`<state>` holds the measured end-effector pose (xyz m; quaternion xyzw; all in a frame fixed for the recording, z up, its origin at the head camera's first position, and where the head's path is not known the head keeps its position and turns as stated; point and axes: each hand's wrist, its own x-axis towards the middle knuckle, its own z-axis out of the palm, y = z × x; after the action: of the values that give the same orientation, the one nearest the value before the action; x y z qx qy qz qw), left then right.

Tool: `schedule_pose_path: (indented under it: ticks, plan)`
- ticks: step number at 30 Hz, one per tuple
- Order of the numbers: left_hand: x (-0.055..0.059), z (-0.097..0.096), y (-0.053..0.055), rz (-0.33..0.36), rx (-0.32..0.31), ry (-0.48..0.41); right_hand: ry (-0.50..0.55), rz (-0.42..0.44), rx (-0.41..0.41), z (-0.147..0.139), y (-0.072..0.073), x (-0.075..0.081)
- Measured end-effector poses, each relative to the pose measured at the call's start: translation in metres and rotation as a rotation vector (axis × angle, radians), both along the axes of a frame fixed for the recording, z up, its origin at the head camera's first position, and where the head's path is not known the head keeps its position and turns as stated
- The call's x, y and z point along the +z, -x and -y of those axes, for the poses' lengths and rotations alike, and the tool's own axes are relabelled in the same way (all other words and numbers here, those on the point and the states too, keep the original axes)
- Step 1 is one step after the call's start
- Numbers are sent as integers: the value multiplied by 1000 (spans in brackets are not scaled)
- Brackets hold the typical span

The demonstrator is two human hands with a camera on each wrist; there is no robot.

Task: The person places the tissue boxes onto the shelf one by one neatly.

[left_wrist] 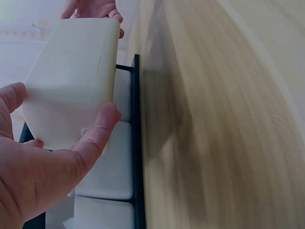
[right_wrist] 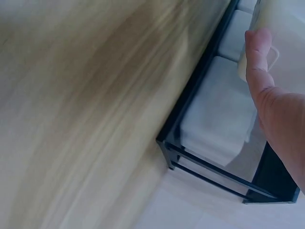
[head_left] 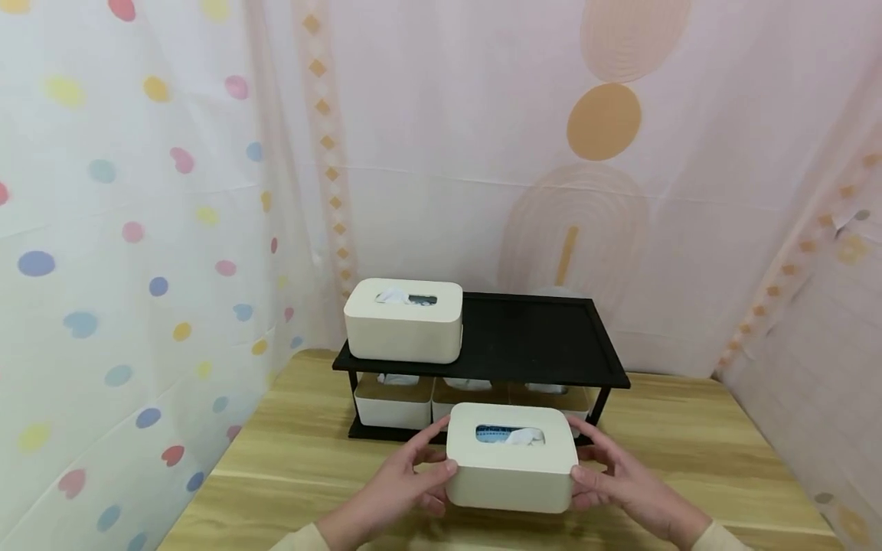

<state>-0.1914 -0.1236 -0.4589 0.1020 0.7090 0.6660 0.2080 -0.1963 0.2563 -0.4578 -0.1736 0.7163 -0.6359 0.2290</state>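
A cream tissue box [head_left: 510, 490] with an oval slot, white tissue and blue packaging showing in it, is held between my two hands above the table in front of the rack. My left hand [head_left: 413, 478] grips its left end, and my right hand [head_left: 616, 478] grips the right end. The left wrist view shows the side of the same tissue box [left_wrist: 66, 76] with the left thumb and fingers around its end. In the right wrist view the right hand [right_wrist: 281, 100] lies against the box, its fingers mostly hidden.
A black two-tier rack [head_left: 530, 337] stands behind the held box. Another cream tissue box [head_left: 403, 337] sits on its top shelf at the left. Three tissue boxes with brown tops and white sides, such as the left one [head_left: 393, 413], fill the lower shelf. Beneath lies a wooden table [head_left: 276, 459].
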Motion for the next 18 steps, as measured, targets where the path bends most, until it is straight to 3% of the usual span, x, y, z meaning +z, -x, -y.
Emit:
schedule_pose_path:
  ticks: [9, 18]
  plan:
    - [16, -4, -2, -1, -12, -44, -26, 14, -14, -6, -3, 20]
    - [43, -7, -4, -44, -35, -40, -32, -43, -23, -11, -11, 45]
